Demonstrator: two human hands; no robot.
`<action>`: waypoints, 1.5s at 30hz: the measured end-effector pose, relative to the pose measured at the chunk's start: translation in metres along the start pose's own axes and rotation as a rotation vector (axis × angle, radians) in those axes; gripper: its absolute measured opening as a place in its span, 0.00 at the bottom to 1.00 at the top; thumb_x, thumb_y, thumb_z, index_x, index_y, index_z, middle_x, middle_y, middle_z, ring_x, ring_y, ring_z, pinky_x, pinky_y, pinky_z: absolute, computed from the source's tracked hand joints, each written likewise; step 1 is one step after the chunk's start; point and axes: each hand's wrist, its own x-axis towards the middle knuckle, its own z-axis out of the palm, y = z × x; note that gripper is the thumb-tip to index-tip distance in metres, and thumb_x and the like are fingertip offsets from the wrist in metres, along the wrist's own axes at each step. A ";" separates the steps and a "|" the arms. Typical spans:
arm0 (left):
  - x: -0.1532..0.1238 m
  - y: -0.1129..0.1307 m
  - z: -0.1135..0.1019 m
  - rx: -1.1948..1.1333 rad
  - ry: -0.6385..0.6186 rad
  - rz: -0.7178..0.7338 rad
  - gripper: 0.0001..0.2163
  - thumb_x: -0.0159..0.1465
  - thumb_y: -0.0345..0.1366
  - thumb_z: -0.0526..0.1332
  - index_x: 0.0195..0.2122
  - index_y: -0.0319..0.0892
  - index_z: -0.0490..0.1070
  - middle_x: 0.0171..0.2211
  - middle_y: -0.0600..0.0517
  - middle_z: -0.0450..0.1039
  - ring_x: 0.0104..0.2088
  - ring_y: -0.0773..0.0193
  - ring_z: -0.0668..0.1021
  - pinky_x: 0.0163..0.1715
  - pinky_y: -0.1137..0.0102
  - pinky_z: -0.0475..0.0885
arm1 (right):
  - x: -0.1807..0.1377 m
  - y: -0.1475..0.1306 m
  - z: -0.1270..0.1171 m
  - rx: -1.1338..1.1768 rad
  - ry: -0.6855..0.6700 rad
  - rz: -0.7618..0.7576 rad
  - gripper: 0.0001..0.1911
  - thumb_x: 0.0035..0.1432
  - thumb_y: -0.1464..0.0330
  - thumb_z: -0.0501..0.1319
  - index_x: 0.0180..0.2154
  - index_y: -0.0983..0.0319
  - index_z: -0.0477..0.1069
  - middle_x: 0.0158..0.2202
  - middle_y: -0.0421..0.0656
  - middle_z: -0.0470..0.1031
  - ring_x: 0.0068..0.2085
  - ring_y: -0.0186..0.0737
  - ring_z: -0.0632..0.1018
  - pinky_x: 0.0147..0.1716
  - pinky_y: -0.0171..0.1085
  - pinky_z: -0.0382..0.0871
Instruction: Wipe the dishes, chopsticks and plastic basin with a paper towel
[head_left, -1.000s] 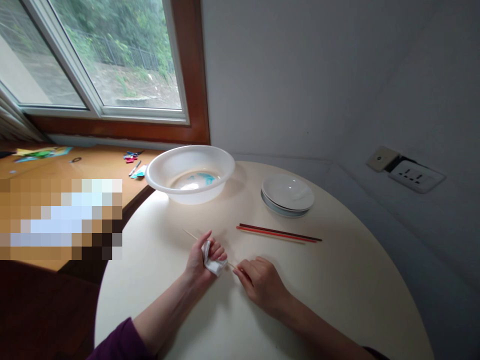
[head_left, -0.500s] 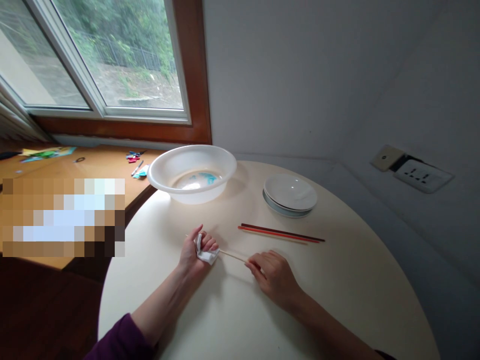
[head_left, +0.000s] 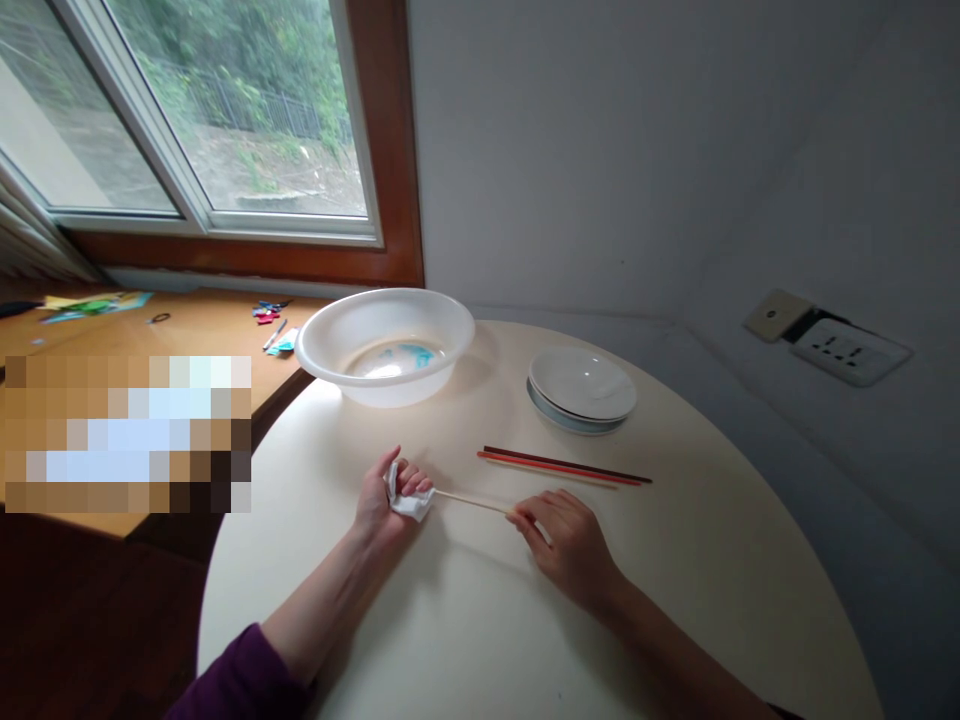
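Observation:
My left hand is closed, palm up, around a crumpled white tissue. A thin pale chopstick runs out of the tissue to the right; the part inside the fist is hidden. The fingers of my right hand pinch its other end. Both hands are over the front half of the round table. Just beyond my right hand lie a dark brown chopstick and a red chopstick, side by side, with a pale one along their near side.
A translucent white basin with a blue pattern on its bottom stands at the back left of the cream table. Stacked plates sit at the back right. A wooden desk with small coloured items adjoins on the left, under the window.
My right hand has moved a little to the right, and more of the pale chopstick shows between the hands. My left hand stays nearly in place, still closed on the tissue.

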 end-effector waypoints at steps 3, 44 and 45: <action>0.003 0.003 -0.003 0.009 -0.006 0.012 0.19 0.62 0.31 0.53 0.16 0.43 0.45 0.14 0.61 0.39 0.13 0.73 0.52 0.13 0.75 0.55 | 0.001 0.000 -0.002 0.015 0.032 -0.008 0.10 0.60 0.72 0.55 0.25 0.62 0.64 0.21 0.40 0.70 0.23 0.34 0.68 0.27 0.35 0.57; -0.005 -0.026 -0.020 1.168 -0.268 0.292 0.17 0.55 0.48 0.61 0.22 0.37 0.71 0.16 0.55 0.63 0.17 0.71 0.63 0.17 0.76 0.57 | 0.005 0.003 -0.004 0.902 0.270 0.775 0.14 0.48 0.57 0.65 0.30 0.61 0.74 0.25 0.44 0.78 0.27 0.39 0.78 0.27 0.37 0.72; -0.005 -0.026 -0.020 1.166 -0.278 0.271 0.17 0.55 0.48 0.61 0.23 0.37 0.72 0.16 0.55 0.64 0.17 0.71 0.64 0.17 0.76 0.58 | 0.005 -0.001 -0.001 0.902 0.230 0.756 0.13 0.48 0.58 0.65 0.31 0.62 0.74 0.26 0.44 0.78 0.27 0.39 0.78 0.27 0.37 0.72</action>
